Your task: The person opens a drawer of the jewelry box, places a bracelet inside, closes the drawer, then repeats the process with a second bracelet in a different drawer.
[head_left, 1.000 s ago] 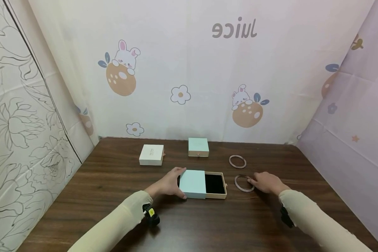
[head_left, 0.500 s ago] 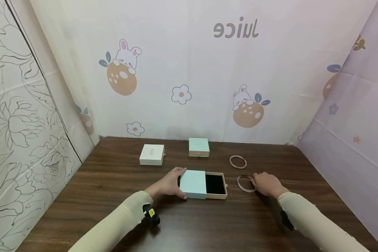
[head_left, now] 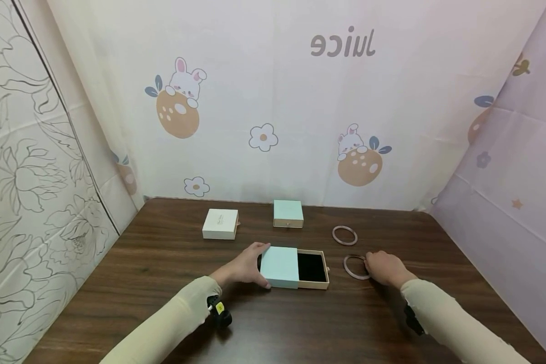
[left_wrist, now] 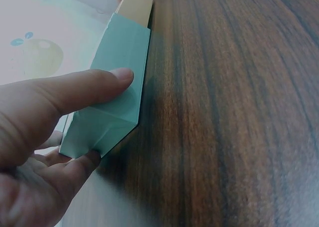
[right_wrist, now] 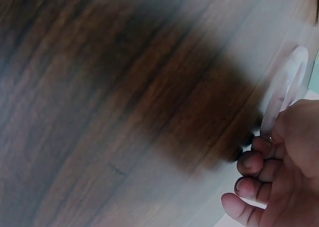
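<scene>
My left hand (head_left: 244,265) grips the left end of a pale blue drawer-style gift box (head_left: 278,267) lying on the table. In the left wrist view the thumb (left_wrist: 107,87) lies along the box sleeve (left_wrist: 119,52), with fingers at its end. The box's cream-edged drawer (head_left: 313,270), lined in black, is slid partway out to the right. To the right of it, my right hand (head_left: 385,268) pinches the right edge of a pale pinkish bangle (head_left: 347,270). The right wrist view shows that bangle (right_wrist: 299,62) between thumb and index finger, other fingers curled.
A second bangle (head_left: 334,237) lies just behind the pinched one. Toward the back stand a closed white box (head_left: 220,224) and a smaller closed mint box (head_left: 288,213). The dark wood table (head_left: 300,323) ends at a printed curtain (head_left: 236,91).
The right fingers have drawn in from inside the bangle to its right edge, and the bangle has shifted slightly right. The left hand and its box keep their place.
</scene>
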Demonstrator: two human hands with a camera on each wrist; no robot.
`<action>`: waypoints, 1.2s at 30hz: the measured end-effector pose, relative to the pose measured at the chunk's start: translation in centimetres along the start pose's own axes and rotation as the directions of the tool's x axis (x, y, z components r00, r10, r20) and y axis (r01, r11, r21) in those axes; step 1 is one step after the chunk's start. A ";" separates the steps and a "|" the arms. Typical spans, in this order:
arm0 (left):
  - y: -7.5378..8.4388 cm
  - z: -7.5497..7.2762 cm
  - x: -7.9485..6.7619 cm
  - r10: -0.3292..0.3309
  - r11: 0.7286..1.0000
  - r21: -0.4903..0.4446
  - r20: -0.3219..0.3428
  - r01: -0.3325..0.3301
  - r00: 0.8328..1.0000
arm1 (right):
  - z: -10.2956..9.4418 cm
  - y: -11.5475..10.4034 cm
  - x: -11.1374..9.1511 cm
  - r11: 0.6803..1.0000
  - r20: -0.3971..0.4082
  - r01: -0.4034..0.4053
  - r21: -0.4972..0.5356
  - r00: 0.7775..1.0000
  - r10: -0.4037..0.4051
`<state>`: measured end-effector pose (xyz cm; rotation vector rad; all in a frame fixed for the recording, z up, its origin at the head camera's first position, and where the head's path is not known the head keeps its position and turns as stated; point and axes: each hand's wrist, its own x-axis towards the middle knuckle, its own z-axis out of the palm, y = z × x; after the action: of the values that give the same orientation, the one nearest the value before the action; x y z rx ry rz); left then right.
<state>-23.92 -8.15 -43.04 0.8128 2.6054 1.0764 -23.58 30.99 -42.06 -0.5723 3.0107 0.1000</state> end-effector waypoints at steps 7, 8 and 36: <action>0.1 0.0 0.0 -0.005 1.000 0.011 0.003 0.005 1.000 | -0.5 -0.5 -0.1 0.999 0.041 -0.011 0.049 0.999 0.009; 0.1 0.0 0.0 -0.004 1.000 0.011 0.003 0.004 1.000 | -0.5 -0.6 0.0 0.999 0.045 -0.012 0.053 0.999 0.010; 0.0 0.0 0.0 -0.002 1.000 -0.007 -0.002 0.002 1.000 | -1.8 -2.5 1.0 1.000 0.008 0.025 0.015 1.000 -0.025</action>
<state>-23.88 -8.14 -43.06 0.8079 2.6022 1.0850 -23.67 28.17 -40.49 -0.6067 2.9929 0.0777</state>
